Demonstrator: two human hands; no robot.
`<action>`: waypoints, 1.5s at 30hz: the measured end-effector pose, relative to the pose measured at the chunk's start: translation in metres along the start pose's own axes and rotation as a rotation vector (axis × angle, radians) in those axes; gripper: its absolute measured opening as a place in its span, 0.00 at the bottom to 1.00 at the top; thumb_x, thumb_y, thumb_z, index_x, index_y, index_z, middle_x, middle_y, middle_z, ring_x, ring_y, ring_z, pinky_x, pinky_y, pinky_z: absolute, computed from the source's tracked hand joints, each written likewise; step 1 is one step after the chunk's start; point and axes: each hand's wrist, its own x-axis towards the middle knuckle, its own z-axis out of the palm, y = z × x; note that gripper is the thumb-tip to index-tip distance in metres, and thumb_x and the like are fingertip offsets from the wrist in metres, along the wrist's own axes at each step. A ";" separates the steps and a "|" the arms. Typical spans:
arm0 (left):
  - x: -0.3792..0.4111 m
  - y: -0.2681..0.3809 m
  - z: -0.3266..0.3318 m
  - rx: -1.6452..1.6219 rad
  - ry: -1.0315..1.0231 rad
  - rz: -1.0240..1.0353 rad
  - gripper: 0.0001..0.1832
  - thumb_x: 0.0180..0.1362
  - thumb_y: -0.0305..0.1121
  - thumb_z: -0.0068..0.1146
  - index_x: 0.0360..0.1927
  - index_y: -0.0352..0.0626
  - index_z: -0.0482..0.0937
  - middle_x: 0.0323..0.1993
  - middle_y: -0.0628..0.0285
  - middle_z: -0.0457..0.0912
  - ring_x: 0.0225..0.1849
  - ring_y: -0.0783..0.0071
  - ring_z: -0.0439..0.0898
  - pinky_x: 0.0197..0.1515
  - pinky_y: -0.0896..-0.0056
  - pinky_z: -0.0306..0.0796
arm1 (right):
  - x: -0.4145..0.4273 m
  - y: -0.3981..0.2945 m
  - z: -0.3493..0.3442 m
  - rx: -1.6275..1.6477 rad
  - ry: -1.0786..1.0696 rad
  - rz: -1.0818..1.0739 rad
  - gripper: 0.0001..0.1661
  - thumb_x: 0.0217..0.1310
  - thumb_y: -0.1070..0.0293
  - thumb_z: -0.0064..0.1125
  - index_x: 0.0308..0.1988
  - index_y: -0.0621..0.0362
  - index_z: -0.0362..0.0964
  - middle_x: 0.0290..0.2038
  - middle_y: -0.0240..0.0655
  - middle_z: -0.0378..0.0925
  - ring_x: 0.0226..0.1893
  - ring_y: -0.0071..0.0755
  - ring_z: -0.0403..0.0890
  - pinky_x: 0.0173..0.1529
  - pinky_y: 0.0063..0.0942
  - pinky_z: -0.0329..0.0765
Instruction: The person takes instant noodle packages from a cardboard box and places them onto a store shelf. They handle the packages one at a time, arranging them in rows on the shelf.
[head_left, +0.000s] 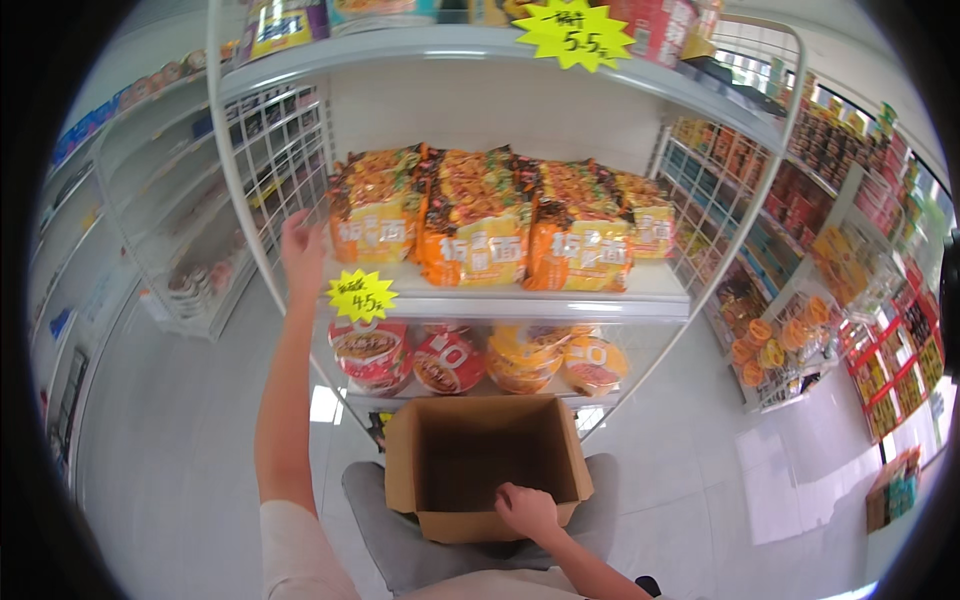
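My left hand (301, 240) reaches to the left end of the middle shelf (510, 307), beside the leftmost noodle packet (375, 210). Its fingers are partly curled and blurred; whether they touch the packet is unclear. More orange and yellow noodle packets (476, 221) stand in a row to its right, leaning back. Below, an open cardboard box (487, 526) sits on a grey stool (367, 510), with no goods visible inside. Over the box's near rim is my right hand (529, 511), fingers curled with nothing visible in them. Contact with the rim is unclear.
Red noodle bowls (448, 361) and yellow ones (525, 356) fill the lower shelf. Wire side panels (274, 161) bound the rack. Star-shaped price tags (362, 295) hang on shelf edges. Stocked shelving (840, 142) stands right, more shelving (187, 247) left.
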 end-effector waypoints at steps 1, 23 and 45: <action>-0.016 0.014 0.004 0.026 0.034 0.105 0.21 0.67 0.27 0.57 0.63 0.39 0.72 0.34 0.66 0.77 0.32 0.78 0.74 0.35 0.74 0.72 | -0.001 0.001 0.000 0.037 0.014 0.002 0.13 0.67 0.55 0.55 0.43 0.49 0.79 0.29 0.36 0.85 0.29 0.47 0.86 0.33 0.44 0.82; -0.435 0.078 -0.022 0.610 -1.063 0.210 0.14 0.60 0.48 0.64 0.33 0.48 0.83 0.26 0.64 0.83 0.30 0.63 0.84 0.34 0.61 0.78 | 0.124 -0.055 -0.486 -0.502 1.215 -0.623 0.21 0.62 0.70 0.63 0.55 0.57 0.76 0.59 0.43 0.77 0.63 0.50 0.75 0.67 0.43 0.69; -0.438 0.083 -0.022 0.582 -1.010 0.240 0.14 0.61 0.46 0.63 0.29 0.47 0.81 0.25 0.64 0.84 0.29 0.63 0.85 0.33 0.63 0.78 | 0.221 -0.053 -0.637 -0.683 0.503 -0.445 0.25 0.74 0.50 0.52 0.62 0.50 0.76 0.54 0.41 0.83 0.54 0.39 0.81 0.61 0.36 0.74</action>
